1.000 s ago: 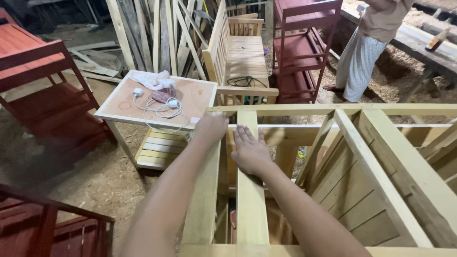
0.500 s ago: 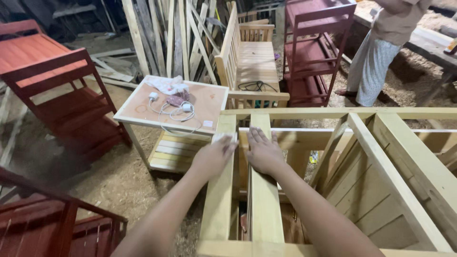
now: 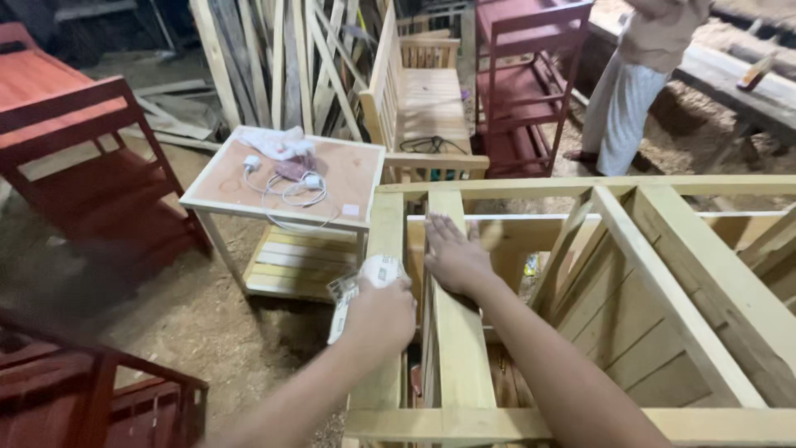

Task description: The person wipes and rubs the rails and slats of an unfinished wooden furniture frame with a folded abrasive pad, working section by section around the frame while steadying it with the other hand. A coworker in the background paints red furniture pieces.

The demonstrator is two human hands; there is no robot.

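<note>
Sawdust-floored workshop, left hand [image 3: 377,315] fingers clenched on folded white sandpaper [image 3: 358,290], right hand [image 3: 454,257] fingers wide, flat atop pale wooden frame [image 3: 663,249].

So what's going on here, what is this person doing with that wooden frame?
A person is sanding a pale wooden frame in a workshop. The left hand presses a folded piece of white sandpaper against one slat, while the right hand lies flat on the next slat. A small table with white cables stands just beyond, and another person stands farther back.

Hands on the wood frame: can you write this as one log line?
left hand: holds sandpaper on wood frame | right hand: flat on slat | small table: behind
</note>
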